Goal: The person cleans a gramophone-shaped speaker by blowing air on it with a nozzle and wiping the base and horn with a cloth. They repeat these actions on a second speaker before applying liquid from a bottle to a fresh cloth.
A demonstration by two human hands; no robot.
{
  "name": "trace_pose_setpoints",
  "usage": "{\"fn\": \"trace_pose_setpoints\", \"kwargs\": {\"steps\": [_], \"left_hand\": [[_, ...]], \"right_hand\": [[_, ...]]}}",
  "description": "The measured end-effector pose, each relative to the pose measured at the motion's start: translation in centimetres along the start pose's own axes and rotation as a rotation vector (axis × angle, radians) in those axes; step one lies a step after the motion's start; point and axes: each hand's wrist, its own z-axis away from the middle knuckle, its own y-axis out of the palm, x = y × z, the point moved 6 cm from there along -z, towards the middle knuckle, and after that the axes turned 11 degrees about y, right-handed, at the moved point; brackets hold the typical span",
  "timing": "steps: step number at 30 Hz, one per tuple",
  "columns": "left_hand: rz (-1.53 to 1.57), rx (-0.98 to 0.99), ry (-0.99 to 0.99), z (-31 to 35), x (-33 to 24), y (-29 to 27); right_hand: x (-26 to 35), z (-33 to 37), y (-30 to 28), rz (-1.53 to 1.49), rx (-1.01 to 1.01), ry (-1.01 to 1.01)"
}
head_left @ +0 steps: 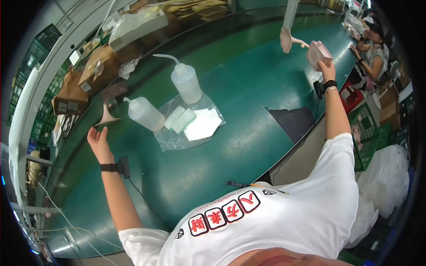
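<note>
So your arms are spread really wide, one hand toward each side of the bench (230,159). Your right hand (326,71) is pinching the pink box (318,55) by its lower part, up near the far right side, which leaves the face with the round ring uncovered. My guess is that's the point of gripping low. A pink flared piece (286,40) sits just beyond it, with a thin stem pointing at the box; can't tell if they're joined.

Your left hand (100,141) has thumb and fingers spread, right by a second flared piece (108,116). Touching or just beside? Can't tell from this angle. A dull pink block (114,90) is behind that one, pretty blurry.

Between your hands there's a clear plastic sheet (166,142) with pale green sponges (183,120) and a folded white cloth (203,125) on it, probably to keep any damp off the bench. The spouted bottle (186,84) is at its back edge and the shorter bottle (146,114) at its left, handy for either arm, I'd say. Both look upright; the lean is likely just the lens.
</note>
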Motion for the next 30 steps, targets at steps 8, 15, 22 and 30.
{"fn": "trace_pose_setpoints", "kwargs": {"steps": [8, 15, 22, 30], "left_hand": [[-0.307, 0.07, -0.05, -5.2, 9.2, -1.8], [-0.384, 0.144, 0.208, -7.3, 8.8, 1.8], [-0.411, 0.568, 0.209, -8.3, 8.7, 9.0], [-0.534, 0.487, 0.447, -5.6, 1.9, 5.9]], "right_hand": [[-8.2, -5.8, -4.5, 0.527, -0.289, 0.06], [1.0, 20.2, 2.4, 0.284, 0.484, 0.084], [5.2, 39.4, 1.9, 0.786, 0.969, 0.324], [2.9, 49.2, 7.7, 0.363, 1.191, 0.575]]}}
